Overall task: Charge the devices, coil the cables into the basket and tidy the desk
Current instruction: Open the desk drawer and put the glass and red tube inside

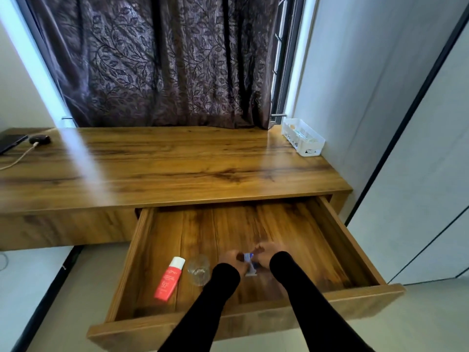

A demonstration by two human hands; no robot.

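Both my hands are inside the open wooden drawer under the desk. My left hand and my right hand are blurred and together hold a small white and blue tube just above the drawer floor. A white basket with white items in it stands at the desk's far right corner. At the far left of the desk a small black device has a white cable plugged into it, beside a dark flat device.
A red and white sunscreen tube lies on the drawer floor at the left, with a clear glass next to it. A dark patterned curtain hangs behind the desk. A white wall and wardrobe panels stand at the right.
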